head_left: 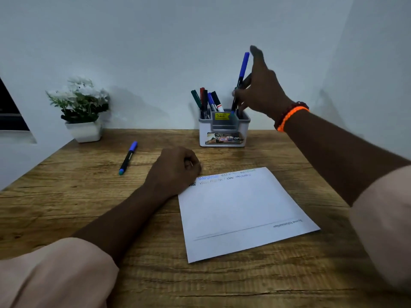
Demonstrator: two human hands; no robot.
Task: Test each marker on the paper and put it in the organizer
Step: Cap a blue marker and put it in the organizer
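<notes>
The right hand pinches a blue marker over the organizer, at 12 o'clock from the paper. Lower it straight into the right slot, then release. The left hand, curled, rests on the paper; 1 marker waits at 10 o'clock.

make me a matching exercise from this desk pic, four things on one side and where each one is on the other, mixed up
Things:
1. blue-capped marker
2. paper
3. flower pot
4. left hand

Places:
A. far left of the desk, by the wall
B. resting on the paper's far left corner
C. lying on the bare desk, left of the organizer
D. flat on the desk in front of the organizer

Pairs: 1-C, 2-D, 3-A, 4-B
</notes>
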